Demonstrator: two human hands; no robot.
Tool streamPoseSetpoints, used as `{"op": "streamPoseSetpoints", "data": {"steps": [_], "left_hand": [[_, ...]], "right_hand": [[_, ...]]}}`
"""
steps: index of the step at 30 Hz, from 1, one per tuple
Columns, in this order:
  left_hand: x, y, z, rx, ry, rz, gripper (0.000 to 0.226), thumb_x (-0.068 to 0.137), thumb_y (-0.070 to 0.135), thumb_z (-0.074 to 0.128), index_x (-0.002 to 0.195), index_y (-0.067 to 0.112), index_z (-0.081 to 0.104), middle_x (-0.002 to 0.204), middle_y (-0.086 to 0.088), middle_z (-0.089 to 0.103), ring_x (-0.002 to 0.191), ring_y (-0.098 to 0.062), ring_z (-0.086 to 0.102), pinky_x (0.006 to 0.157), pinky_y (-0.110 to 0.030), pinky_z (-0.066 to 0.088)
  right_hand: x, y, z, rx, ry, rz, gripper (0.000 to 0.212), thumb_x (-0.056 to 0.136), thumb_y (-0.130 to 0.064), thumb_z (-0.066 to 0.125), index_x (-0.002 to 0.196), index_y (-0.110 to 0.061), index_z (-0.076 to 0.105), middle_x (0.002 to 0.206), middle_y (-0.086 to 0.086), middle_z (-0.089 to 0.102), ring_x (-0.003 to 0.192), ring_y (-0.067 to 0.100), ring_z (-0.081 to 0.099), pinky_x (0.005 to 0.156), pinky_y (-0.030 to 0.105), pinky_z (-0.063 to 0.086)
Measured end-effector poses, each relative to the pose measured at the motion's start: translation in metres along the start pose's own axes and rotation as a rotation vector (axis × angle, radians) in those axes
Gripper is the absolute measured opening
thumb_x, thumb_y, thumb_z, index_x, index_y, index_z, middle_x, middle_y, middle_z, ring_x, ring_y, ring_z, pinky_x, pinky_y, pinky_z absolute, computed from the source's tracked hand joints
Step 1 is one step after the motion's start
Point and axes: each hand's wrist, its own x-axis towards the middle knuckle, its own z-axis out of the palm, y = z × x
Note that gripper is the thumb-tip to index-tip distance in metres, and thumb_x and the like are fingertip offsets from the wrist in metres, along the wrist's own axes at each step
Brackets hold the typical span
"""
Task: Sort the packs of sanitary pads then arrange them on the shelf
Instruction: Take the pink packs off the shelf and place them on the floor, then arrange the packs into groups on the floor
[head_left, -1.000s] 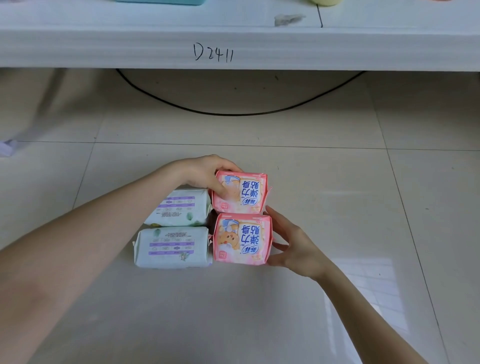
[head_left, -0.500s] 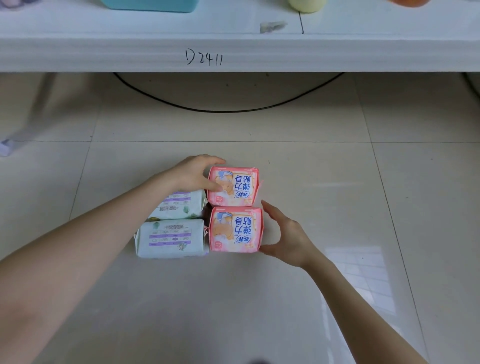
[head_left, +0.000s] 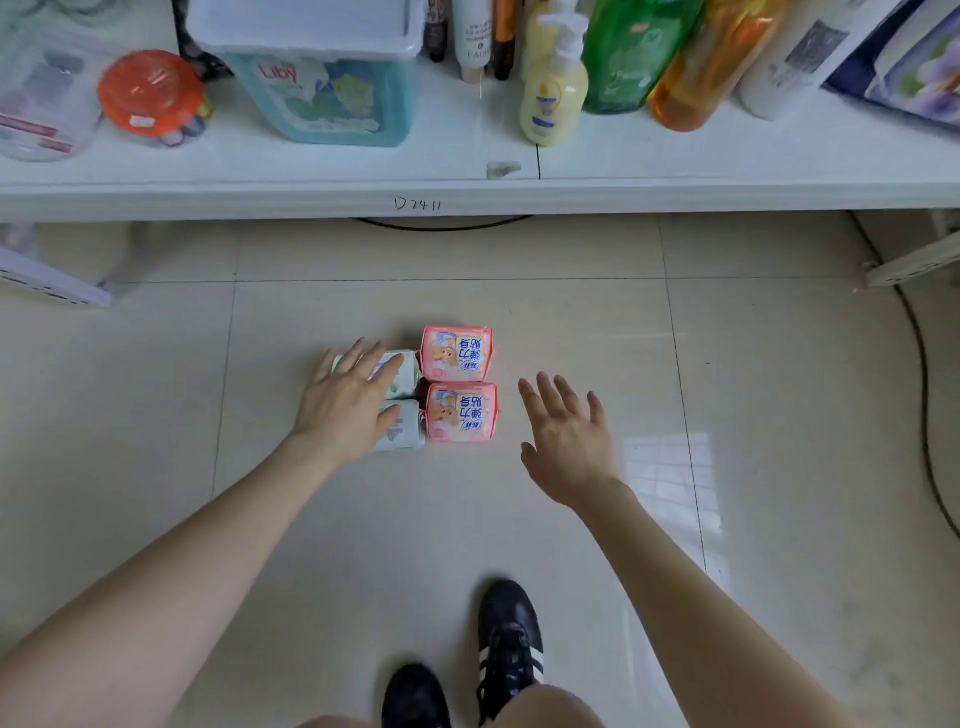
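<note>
While 4 packs sit sorted on the floor (head_left: 519, 519) at frame centre, 2 pink packs (head_left: 459, 383) beside 2 white packs (head_left: 407, 400), the left hand (head_left: 349, 399) lies spread over the white ones and the right hand (head_left: 567, 437) hovers, fingers (head_left: 546, 391) wide. They look light, soft and slick-wrapped; gripping across the sides should suit.

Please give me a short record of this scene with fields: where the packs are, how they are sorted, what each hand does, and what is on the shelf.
packs: two pink packs and two pale green packs, on the floor
sorting: pink right, green left
left hand: open, over the green packs
right hand: open, holds nothing
shelf: bottles, Liby tub, no packs visible
</note>
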Motion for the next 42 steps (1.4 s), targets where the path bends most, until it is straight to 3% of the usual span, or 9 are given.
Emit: {"op": "streamPoseSetpoints", "data": {"steps": [12, 16, 35, 42], "left_hand": [[-0.141, 0.041, -0.210, 0.009, 0.043, -0.075, 0.063, 0.094, 0.047, 0.046, 0.149, 0.022, 0.029, 0.159, -0.002, 0.022, 0.148, -0.022, 0.014, 0.118, -0.044, 0.006], [-0.190, 0.053, -0.281, 0.019, 0.078, -0.098, 0.065, 0.095, 0.048, 0.043, 0.151, 0.024, 0.021, 0.161, 0.000, 0.018, 0.149, -0.020, 0.011, 0.119, -0.045, 0.004], [-0.368, 0.089, -0.573, 0.089, 0.580, -0.101, 0.067, 0.096, 0.055, 0.034, 0.154, 0.026, 0.014, 0.162, -0.001, 0.014, 0.150, -0.022, 0.006, 0.119, -0.050, -0.001], [-0.406, 0.104, -0.662, 0.097, 0.776, -0.162, 0.067, 0.095, 0.060, 0.027, 0.153, 0.030, 0.014, 0.162, 0.000, 0.010, 0.150, -0.020, 0.003, 0.118, -0.049, -0.004]], "right_hand": [[-0.132, -0.038, -0.214, -0.053, 0.052, -0.012, 0.070, 0.098, -0.036, 0.039, 0.154, -0.019, 0.000, 0.162, 0.006, 0.012, 0.149, 0.023, 0.009, 0.117, 0.053, 0.007], [-0.187, -0.056, -0.280, -0.035, 0.113, 0.011, 0.070, 0.099, -0.035, 0.039, 0.154, -0.020, -0.001, 0.162, 0.005, 0.011, 0.148, 0.022, 0.012, 0.117, 0.052, 0.010], [-0.396, -0.094, -0.563, -0.049, 0.695, -0.025, 0.068, 0.097, -0.041, 0.041, 0.154, -0.021, 0.011, 0.161, 0.006, 0.016, 0.149, 0.023, 0.012, 0.118, 0.052, 0.010], [-0.443, -0.088, -0.651, -0.124, 0.840, -0.041, 0.073, 0.097, -0.054, 0.034, 0.154, -0.024, 0.001, 0.163, 0.005, 0.007, 0.150, 0.024, 0.006, 0.118, 0.054, 0.005]]}}
